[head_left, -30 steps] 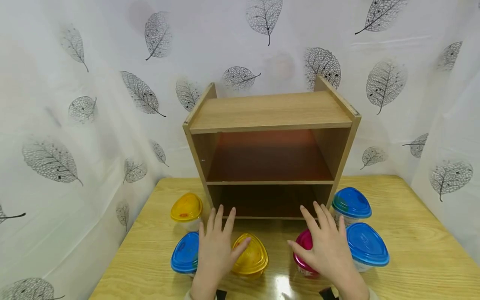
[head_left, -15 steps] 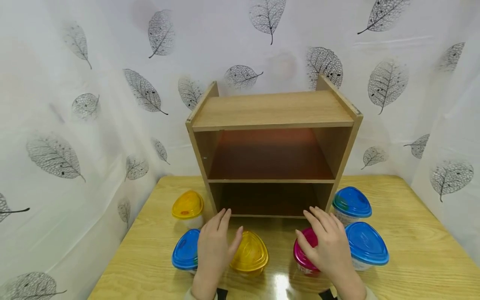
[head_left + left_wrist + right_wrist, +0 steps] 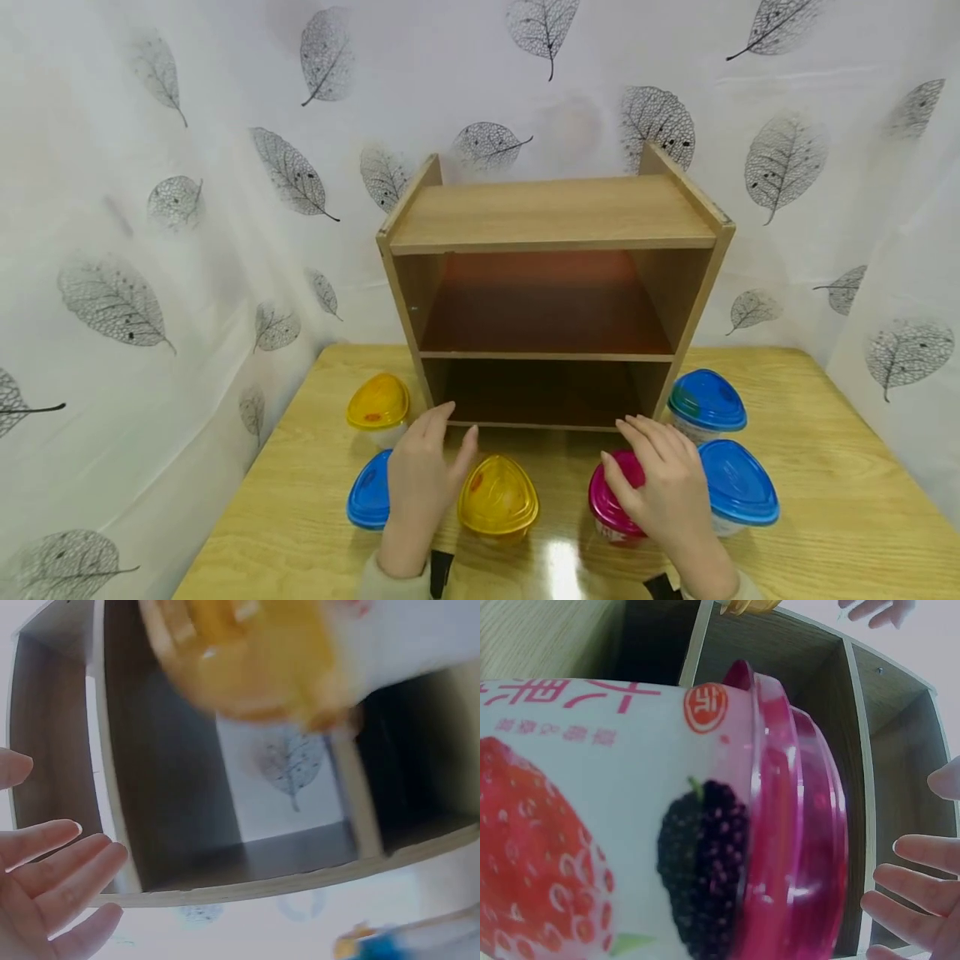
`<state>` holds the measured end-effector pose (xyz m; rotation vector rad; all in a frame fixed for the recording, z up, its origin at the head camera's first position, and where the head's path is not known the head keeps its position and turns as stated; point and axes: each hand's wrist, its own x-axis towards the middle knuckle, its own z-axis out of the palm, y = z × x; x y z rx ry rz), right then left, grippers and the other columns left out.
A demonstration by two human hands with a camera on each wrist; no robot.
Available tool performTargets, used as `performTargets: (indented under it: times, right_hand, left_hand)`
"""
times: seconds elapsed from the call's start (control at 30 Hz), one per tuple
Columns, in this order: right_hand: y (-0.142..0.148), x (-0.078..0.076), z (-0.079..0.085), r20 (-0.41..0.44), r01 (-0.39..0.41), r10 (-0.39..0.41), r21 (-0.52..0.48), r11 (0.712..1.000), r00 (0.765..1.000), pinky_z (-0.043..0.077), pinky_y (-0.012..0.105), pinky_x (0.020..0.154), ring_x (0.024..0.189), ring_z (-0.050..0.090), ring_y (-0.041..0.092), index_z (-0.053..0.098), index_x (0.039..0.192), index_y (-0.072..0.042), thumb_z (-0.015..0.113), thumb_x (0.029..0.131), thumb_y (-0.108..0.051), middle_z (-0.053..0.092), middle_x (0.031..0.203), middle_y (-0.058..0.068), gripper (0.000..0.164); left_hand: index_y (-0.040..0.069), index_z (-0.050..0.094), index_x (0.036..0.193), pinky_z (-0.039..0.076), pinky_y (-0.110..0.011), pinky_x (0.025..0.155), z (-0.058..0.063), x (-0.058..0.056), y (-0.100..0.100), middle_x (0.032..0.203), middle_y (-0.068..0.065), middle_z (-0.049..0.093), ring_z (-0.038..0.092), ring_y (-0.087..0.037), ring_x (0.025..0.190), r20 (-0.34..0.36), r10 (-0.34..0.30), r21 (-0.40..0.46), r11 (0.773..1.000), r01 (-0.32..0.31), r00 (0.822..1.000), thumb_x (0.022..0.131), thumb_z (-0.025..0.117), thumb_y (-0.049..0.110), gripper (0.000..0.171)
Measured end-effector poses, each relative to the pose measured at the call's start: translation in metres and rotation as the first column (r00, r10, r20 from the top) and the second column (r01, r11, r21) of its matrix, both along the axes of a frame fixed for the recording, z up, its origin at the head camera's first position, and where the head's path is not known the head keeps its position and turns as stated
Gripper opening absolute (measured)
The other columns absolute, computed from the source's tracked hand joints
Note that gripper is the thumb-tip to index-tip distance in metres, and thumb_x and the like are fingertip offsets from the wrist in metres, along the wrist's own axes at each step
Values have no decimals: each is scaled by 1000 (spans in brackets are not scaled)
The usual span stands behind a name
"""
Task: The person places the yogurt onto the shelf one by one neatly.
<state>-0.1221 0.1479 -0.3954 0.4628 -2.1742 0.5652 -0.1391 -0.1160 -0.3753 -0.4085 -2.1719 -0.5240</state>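
Observation:
My left hand hovers with loosely bent fingers, partly hiding a blue-lidded tub. To its right stands a yellow-lidded tub. My right hand is held over the edge of a pink-lidded tub; a larger blue-lidded tub stands on its other side. Neither hand holds anything. Up close in the right wrist view, the pink-lidded tub shows a printed strawberry and a dark berry. The left wrist view catches the fingers apart from a blurred yellow lid.
A wooden shelf unit with two open compartments stands at the back of the wooden table. Another yellow-lidded tub is by its left side, another blue-lidded tub by its right. A leaf-patterned curtain hangs behind.
The fingers of both hands, spread wide a second ago, have drawn closer together and bent a little. Both hands have turned slightly. The tubs stay in place while the head view shifts a little.

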Motion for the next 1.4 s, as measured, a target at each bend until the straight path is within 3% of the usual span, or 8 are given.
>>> performTargets:
  times: [0.2, 0.47, 0.77, 0.9, 1.07, 1.17, 1.27, 1.4]
  right_hand:
    - [2, -1, 2, -12, 11, -11, -21, 1000, 1000, 40, 52, 80, 93, 54, 34, 64, 95, 3, 41, 85, -54, 61, 97, 20, 63]
    - [3, 0, 1, -37, 29, -31, -42, 999, 999, 42, 55, 73, 90, 54, 34, 65, 92, 3, 39, 85, -55, 62, 95, 18, 63]
    - [6, 2, 1, -4, 23, -23, -41, 999, 1000, 41, 53, 76, 92, 53, 35, 64, 92, 4, 40, 85, -54, 61, 96, 19, 64]
    - [6, 2, 1, -13, 20, -21, -47, 999, 1000, 41, 53, 75, 91, 54, 34, 64, 91, 4, 40, 85, -54, 61, 95, 19, 63]
    - [8, 4, -1, -4, 10, -10, -58, 998, 1000, 40, 52, 75, 91, 53, 34, 64, 90, 4, 41, 85, -53, 61, 94, 19, 62]
    - [9, 4, -1, 1, 4, -4, -61, 998, 1000, 40, 52, 76, 91, 53, 34, 64, 91, 4, 41, 85, -52, 61, 95, 19, 62]
    - [10, 4, -1, -2, -7, 7, -63, 998, 1000, 40, 52, 75, 91, 53, 34, 64, 91, 4, 41, 86, -52, 61, 95, 18, 61]
    - [11, 4, 0, -16, -20, 19, -67, 998, 1000, 40, 52, 73, 90, 54, 34, 64, 91, 3, 40, 86, -52, 62, 94, 18, 60]
  left_hand:
    - [-2, 62, 97, 52, -35, 61, 24, -11, -5, 91, -14, 64, 62, -26, 78, -78, -19, -6, 1000, 18, 997, 78, 62, 32, 38]
    - [-5, 61, 99, 52, -36, 58, 55, -21, -13, 93, -17, 63, 61, -28, 78, -104, 16, 5, 1000, -15, 994, 80, 59, 33, 42]
    - [-7, 55, 98, 48, -35, 52, 84, -42, -15, 87, -17, 56, 55, -28, 72, -178, 68, 163, 986, -39, 982, 79, 62, 23, 37]
    - [-9, 44, 110, 45, -37, 72, 87, -54, -15, 102, -21, 47, 47, -30, 94, -152, 35, 358, 933, 22, 988, 78, 65, 17, 46]
    - [-8, 34, 123, 39, -40, 85, 80, -69, -15, 118, -20, 42, 39, -27, 111, -40, -59, 582, 810, 71, 997, 76, 67, 11, 60]
    - [-7, 33, 126, 38, -42, 89, 72, -77, -15, 123, -20, 41, 39, -26, 115, 62, -133, 650, 757, 61, 989, 78, 65, 11, 61]
    - [-7, 34, 127, 38, -43, 90, 65, -82, -15, 124, -20, 43, 41, -28, 115, 113, -202, 692, 719, 69, 973, 79, 64, 9, 59]
    - [-6, 40, 123, 43, -45, 84, 57, -88, -16, 117, -21, 49, 47, -30, 108, 116, -261, 715, 692, 102, 958, 79, 61, 6, 50]
